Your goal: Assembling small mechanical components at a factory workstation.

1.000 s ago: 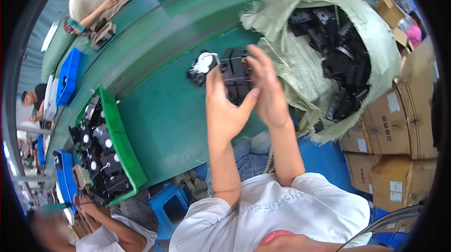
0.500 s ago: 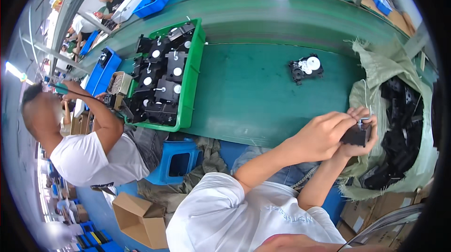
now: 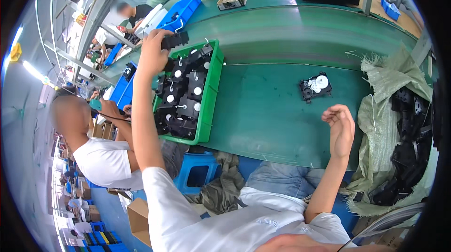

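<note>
At the far left end of the green crate point(image 3: 214, 92), my left hand point(image 3: 155, 50) is closed on a black plastic housing point(image 3: 175, 40) with a bent metal rod sticking up from it. It hovers over the crate's back corner. Similar black housings point(image 3: 190, 104) with white round gears and metal rods lie packed in the crate. My right hand point(image 3: 341, 127) is raised above the bench, empty, its fingers loosely curled and apart. Beyond it, a black gear assembly point(image 3: 315, 86) with white gears lies on the green bench top point(image 3: 263, 111).
To the right, a woven sack point(image 3: 371, 130) gapes around several black plastic parts point(image 3: 406, 158). A green conveyor strip point(image 3: 282, 29) runs behind the bench. A co-worker point(image 3: 101, 158) with a teal tool sits at left, near a blue stool point(image 3: 190, 170). Blue bins point(image 3: 181, 12) stand farther back.
Both hands were together at the right by the sack, around the black housing. My left hand has carried it far left over the crate; my right hand has let go and stayed at the right.
</note>
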{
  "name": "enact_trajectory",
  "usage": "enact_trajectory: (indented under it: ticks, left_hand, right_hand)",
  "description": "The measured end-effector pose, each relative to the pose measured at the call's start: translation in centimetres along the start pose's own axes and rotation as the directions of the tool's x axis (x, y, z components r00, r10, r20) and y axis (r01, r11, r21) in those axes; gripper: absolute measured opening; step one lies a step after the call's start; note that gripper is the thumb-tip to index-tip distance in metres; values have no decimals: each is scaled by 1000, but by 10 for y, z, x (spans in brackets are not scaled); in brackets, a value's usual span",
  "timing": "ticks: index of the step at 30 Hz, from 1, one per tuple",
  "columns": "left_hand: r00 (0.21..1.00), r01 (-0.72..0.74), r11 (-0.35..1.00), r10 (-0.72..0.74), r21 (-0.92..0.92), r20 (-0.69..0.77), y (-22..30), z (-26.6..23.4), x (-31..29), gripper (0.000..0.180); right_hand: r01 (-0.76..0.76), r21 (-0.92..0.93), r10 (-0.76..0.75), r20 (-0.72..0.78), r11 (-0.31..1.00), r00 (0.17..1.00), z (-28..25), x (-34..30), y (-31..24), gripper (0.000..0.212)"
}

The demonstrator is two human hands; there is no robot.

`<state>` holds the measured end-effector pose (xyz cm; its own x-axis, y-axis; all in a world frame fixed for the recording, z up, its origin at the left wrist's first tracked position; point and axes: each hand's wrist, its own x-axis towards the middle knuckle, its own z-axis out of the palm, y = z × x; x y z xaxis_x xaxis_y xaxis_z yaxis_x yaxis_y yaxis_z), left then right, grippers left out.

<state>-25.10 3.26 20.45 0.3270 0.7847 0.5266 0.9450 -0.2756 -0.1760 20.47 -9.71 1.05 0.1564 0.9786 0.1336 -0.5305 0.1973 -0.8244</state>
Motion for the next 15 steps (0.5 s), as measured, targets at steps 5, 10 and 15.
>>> enact_trajectory:
  ticks: [5, 10, 15]
  left_hand:
    - [956, -18, 989, 60, -145, 288, -123, 84, 18, 50]
    - [844, 78, 985, 18, -156, 536, -108, 118, 18, 49]
    - [803, 91, 991, -129, 93, 582, -111, 132, 18, 56]
  right_hand:
    - [25, 9, -26, 43, 1000, 999, -3, -2, -8, 22]
    - [54, -28, -55, -33, 998, 998, -13, -4, -9, 20]
    - [55, -1, -55, -53, 998, 997, -16, -2, -9, 20]
